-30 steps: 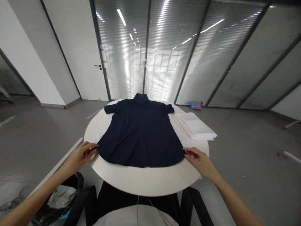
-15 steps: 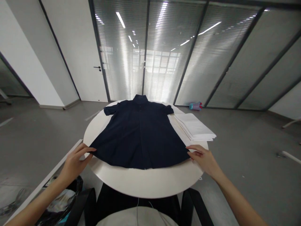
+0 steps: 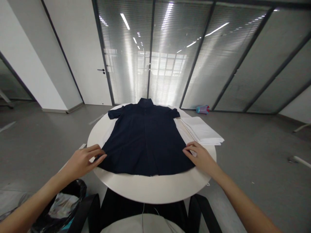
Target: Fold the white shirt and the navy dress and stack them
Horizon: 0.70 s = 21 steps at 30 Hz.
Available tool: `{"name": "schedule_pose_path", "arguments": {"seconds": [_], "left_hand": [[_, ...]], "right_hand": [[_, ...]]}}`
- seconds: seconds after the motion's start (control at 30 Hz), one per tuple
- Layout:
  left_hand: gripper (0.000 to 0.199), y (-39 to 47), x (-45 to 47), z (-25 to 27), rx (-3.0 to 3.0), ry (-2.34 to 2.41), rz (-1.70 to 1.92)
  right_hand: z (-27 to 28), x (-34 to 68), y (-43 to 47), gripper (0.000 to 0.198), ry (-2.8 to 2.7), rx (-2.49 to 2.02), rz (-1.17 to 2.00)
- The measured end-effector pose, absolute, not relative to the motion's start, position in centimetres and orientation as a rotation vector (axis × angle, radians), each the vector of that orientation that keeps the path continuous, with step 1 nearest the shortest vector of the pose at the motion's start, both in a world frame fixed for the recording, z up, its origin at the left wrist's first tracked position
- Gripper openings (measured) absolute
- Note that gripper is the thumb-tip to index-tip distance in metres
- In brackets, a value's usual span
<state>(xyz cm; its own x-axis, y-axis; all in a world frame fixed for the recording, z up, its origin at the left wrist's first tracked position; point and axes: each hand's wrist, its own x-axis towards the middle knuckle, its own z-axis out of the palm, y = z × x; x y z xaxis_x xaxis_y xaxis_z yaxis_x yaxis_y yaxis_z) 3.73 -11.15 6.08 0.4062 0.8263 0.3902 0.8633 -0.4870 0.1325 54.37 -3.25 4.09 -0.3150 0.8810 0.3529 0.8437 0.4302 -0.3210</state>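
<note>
A dark navy short-sleeved shirt (image 3: 145, 139) lies spread flat on a round white table (image 3: 150, 189), its collar at the far side and its hem towards me. At the lower left side of the shirt, near the hem corner, my left hand (image 3: 86, 160) is closed in a pinch, thumb and fingertips on the cloth. My right hand (image 3: 200, 157) pinches the right side edge a little above the hem. How much fabric sits between the fingertips is hard to see.
Folded white cloth (image 3: 201, 131) rests on the table's right side, overhanging its edge. A bin with a black liner (image 3: 82, 187) stands at the lower left, beside a black chair armrest (image 3: 91, 207). On the floor by the glass wall lies a blue and pink object (image 3: 202, 109).
Both hands have shifted inward from the hem corners, over the shirt's side edges. My right hand has also moved slightly up the side. The shirt itself stays nearly in place.
</note>
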Motion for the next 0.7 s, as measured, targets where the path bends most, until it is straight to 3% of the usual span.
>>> {"name": "schedule_pose_path", "arguments": {"seconds": [0.13, 0.23, 0.4, 0.7], "left_hand": [[0.040, -7.6, 9.4, 6.1, -2.578, -1.466, -0.714], [0.050, -6.2, 12.1, 4.1, -2.690, -1.355, -0.493], [0.061, -6.6, 11.8, 1.9, -2.852, -1.370, -0.172], [0.067, -8.3, 10.1, 1.8, -2.795, -1.445, -0.207]], "right_hand": [[3.5, 49.5, -1.6, 0.054, -2.371, -1.381, 0.043], [2.3, 48.0, -1.7, 0.069, -2.545, -1.459, 0.022], [0.9, 50.6, -2.8, 0.075, -2.595, -1.605, -0.009], [0.5, 53.3, -4.3, 0.084, -2.496, -1.750, -0.070]]}}
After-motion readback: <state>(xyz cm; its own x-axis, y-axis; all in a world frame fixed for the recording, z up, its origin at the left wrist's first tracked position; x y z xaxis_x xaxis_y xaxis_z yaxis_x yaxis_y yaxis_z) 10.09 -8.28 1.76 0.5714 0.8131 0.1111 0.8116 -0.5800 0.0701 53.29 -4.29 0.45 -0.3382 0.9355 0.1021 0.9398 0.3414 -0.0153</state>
